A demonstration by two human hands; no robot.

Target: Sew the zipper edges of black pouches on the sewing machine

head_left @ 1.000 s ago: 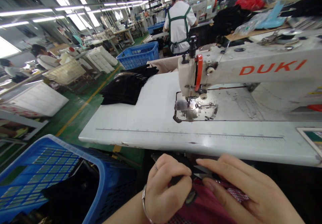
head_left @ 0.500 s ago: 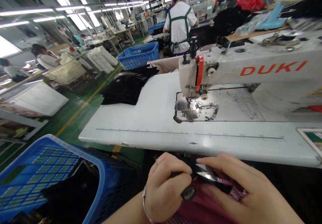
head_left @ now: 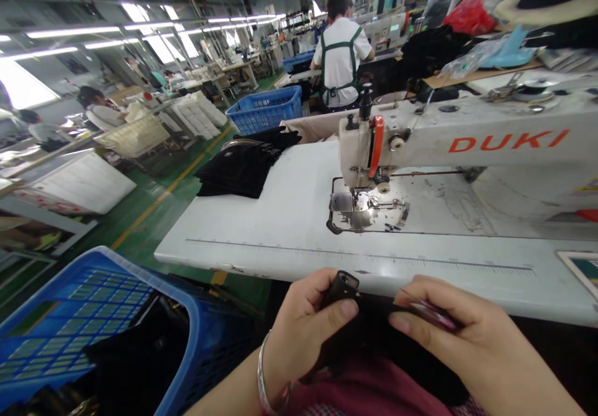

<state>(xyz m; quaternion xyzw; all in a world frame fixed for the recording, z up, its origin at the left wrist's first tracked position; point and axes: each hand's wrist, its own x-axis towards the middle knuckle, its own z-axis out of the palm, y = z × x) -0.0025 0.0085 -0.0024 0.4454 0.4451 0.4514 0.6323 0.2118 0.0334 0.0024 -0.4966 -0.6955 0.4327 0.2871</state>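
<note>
My left hand [head_left: 311,329], with a silver bangle at the wrist, grips a rolled part of a black fabric piece [head_left: 369,329] in front of the table edge. My right hand [head_left: 448,329] pinches the same fabric between thumb and forefinger, and small scissors [head_left: 432,313] lie within its curled fingers. The fabric hangs over a dark red garment [head_left: 359,388] on my lap. Beyond the hands stands a white sewing machine [head_left: 495,136] with a red lever, its needle area above a metal plate.
A blue basket [head_left: 182,297] holding black fabric stands at the lower left. Folded black pieces [head_left: 238,170] lie on the left part of the white table [head_left: 280,217]. Behind it are another blue basket [head_left: 266,111] and a person in a white shirt [head_left: 341,55].
My left hand has turned, bringing the rolled black end upward. My right hand has moved slightly right, and the scissor blades have left the spot between the hands. The view has shifted a little.
</note>
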